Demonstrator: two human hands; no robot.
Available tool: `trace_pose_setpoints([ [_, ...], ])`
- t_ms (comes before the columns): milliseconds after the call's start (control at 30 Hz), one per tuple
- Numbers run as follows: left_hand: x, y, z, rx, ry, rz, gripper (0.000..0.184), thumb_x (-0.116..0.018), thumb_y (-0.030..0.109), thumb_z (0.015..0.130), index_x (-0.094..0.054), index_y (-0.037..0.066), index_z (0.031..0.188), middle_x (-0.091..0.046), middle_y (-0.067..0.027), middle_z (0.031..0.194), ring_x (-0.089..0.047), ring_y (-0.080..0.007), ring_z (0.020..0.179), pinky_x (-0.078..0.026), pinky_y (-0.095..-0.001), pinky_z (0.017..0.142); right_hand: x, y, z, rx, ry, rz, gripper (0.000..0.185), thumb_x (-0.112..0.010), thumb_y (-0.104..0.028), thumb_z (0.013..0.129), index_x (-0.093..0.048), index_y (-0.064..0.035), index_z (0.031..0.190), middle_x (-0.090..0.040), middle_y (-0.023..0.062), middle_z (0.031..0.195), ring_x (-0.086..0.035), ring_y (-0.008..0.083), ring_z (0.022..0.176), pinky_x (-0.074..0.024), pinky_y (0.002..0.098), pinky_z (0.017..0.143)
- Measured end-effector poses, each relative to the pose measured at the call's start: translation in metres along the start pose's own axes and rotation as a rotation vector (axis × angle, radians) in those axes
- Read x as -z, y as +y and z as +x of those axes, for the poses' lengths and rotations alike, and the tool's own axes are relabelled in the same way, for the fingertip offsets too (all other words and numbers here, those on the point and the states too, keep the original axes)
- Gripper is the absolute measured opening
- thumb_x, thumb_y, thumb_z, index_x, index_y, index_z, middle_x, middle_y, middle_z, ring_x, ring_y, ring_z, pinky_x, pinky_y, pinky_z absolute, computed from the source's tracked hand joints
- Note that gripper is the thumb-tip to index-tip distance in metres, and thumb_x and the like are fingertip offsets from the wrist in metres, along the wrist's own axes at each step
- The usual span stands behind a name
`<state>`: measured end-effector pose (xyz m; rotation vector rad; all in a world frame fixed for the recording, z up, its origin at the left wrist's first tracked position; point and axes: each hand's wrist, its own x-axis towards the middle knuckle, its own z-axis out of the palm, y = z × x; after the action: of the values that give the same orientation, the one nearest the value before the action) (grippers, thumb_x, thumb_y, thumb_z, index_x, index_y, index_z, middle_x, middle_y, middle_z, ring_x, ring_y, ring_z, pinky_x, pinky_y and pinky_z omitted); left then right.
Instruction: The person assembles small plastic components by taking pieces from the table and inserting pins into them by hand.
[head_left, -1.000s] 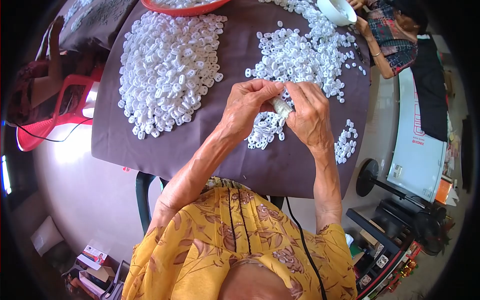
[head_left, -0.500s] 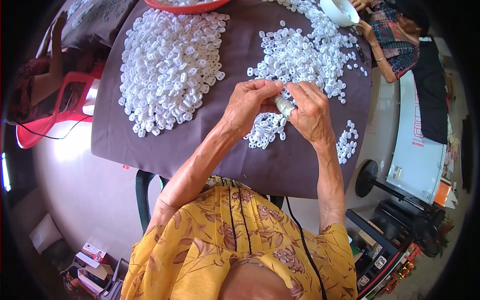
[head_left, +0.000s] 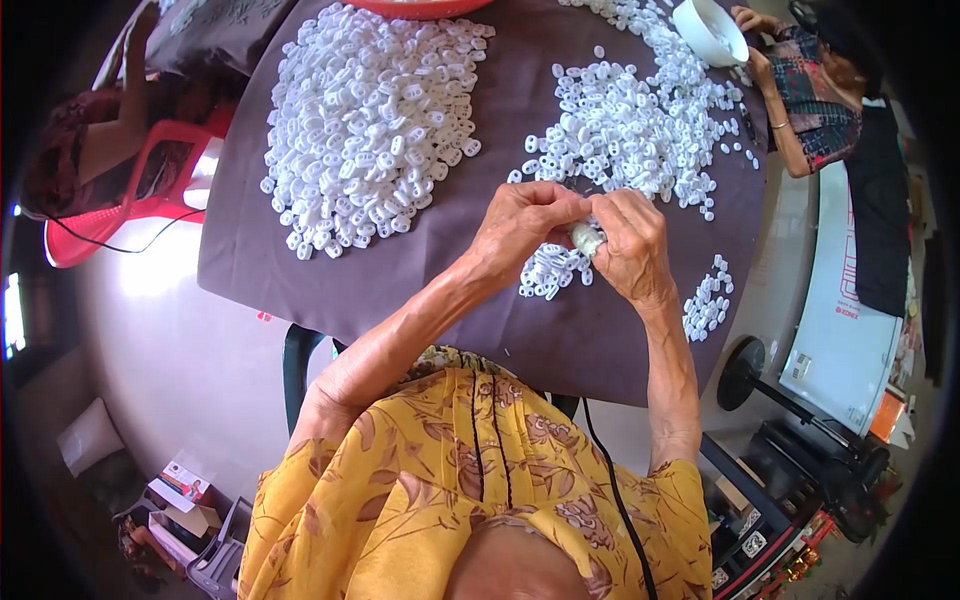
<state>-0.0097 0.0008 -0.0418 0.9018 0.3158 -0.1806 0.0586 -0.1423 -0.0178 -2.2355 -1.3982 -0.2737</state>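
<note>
My left hand [head_left: 528, 222] and my right hand [head_left: 632, 245] meet over the near part of the table, their fingertips pinched together. Between them, against my right thumb, shows a pale, whitish-green wrapped bundle [head_left: 587, 238]; whether it is held or wound on a finger I cannot tell. Whatever sits in the fingertips is too small or hidden to name. Just below the hands lies a small pile of white oval plastic pieces with two holes [head_left: 552, 272]. A wider spread of the same pieces [head_left: 625, 130] lies beyond my fingers.
A big heap of white pieces [head_left: 370, 120] covers the table's left side, and a small cluster [head_left: 708, 303] lies near its right edge. A red basket [head_left: 420, 8] stands at the back. At the far right, a person [head_left: 815, 90] holds a white bowl [head_left: 712, 38]. A red chair [head_left: 150, 200] stands left.
The whole view has shifted slightly, so the table appears further right. My hands stay pinched together, and the pale bundle shows less of its length. The white bowl looks more tilted.
</note>
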Motion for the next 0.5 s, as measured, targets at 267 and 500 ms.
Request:
trace_pose_setpoints([
  [267,0.008,-0.012,-0.010,0.041,0.037,0.011,0.019,-0.061,0.017,0.083,-0.062,-0.002,0.083,-0.062,-0.0064,0.077,-0.059,-0.0118,0.068,-0.049,-0.0253,0.069,-0.016,-0.003,-0.014,0.001,-0.008,0.053,0.019,-0.055,0.004,0.053,-0.051,-0.0010,0.072,-0.048,0.0101,0.064,-0.049,0.0279,0.058,-0.0404,0.0384,0.053],
  [500,0.015,-0.010,-0.014,0.002,0.116,0.047,0.017,-0.061,0.015,0.082,-0.063,-0.002,0.084,-0.063,-0.0076,0.076,-0.059,-0.0138,0.067,-0.051,-0.0272,0.065,-0.010,-0.006,-0.004,-0.003,-0.010,0.158,0.016,-0.068,-0.008,0.065,-0.056,-0.0026,0.075,-0.054,0.0077,0.063,-0.055,0.0237,0.059,-0.0428,0.0347,0.055],
])
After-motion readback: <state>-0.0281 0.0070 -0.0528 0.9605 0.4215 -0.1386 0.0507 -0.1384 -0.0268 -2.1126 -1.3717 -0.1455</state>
